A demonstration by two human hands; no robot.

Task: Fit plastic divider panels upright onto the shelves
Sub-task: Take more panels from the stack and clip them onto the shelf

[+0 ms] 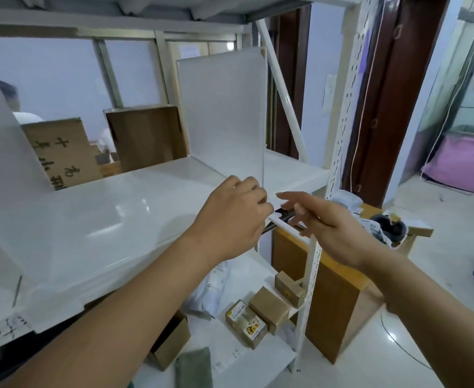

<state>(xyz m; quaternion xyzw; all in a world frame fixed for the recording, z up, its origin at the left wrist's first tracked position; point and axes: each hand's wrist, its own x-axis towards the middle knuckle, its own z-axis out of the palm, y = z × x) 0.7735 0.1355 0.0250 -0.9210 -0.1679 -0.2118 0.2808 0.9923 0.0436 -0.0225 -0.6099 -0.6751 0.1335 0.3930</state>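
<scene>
Divider panel [224, 107] upright on shelf [112, 219]

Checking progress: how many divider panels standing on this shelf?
2 clearly: one divider panel upright near the shelf's right end, above both hands; another panel at far left. A third may sit at the lower-left edge, partly cut off.

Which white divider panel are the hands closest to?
The upright divider panel on the right, standing just behind the left hand and right hand. The other panel stands far off at the left edge.
</scene>
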